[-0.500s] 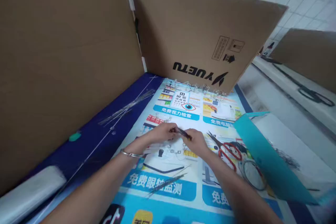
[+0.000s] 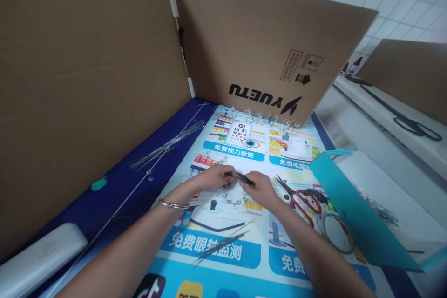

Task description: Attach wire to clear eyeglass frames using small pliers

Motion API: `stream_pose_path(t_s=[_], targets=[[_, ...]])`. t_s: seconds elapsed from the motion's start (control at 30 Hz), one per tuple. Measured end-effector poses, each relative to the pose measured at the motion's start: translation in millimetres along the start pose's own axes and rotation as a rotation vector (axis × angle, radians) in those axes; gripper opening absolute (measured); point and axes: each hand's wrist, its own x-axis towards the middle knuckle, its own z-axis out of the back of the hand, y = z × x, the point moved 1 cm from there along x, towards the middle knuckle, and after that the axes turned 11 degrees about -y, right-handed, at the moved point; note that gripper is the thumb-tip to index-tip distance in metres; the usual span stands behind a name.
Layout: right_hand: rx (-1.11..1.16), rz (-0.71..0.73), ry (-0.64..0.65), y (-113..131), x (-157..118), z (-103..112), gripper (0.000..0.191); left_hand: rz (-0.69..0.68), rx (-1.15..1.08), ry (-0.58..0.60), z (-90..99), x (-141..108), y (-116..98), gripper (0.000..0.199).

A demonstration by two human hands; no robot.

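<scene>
One dark object is in the right hand's closed grip. The left hand curls beside it; its hold I cannot tell.

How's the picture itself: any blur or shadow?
Head view: shadow darkens the cardboard near its inner corner; its big lettering reads clearly; the dark thing in the right hand is too small to identify; the teal box blurs at lower right.

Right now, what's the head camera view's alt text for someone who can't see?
A person's left hand and right hand hold a small dark item above a printed surface. Red-handled scissors and a teal box lie to the right; a cardboard panel stands behind.
</scene>
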Motion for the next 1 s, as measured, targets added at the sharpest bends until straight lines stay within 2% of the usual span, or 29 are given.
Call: stream_pose_path(t_s=[0.17,0.37,0.53,0.8,0.9,1.0], targets=[[-0.039,0.023,-0.032,-1.9,-1.2,-1.6,0.014,0.014,-0.021,-0.008,-0.1,0.6,0.9,0.018],[-0.035,0.009,-0.041,-2.0,-0.5,-2.6,0.012,-0.046,-0.014,-0.016,-4.6,1.5,0.6,0.02],[-0.006,-0.027,-0.026,-0.7,-0.6,-2.1,0.013,-0.048,-0.005,-0.035,-7.3,1.6,0.5,0.022],[0.025,-0.103,-0.073,1.1,-0.9,-4.6,0.015,-0.062,0.029,-0.073,-9.2,1.8,1.4,0.019],[0.003,-0.092,-0.125,0.2,-2.1,-5.2,0.012,-0.021,-0.038,-0.05,-8.5,0.8,2.0,0.016],[-0.028,-0.066,-0.203,-1.0,-3.3,-4.0,0.008,0.086,-0.185,0.014,-7.2,-1.0,3.7,0.017]])
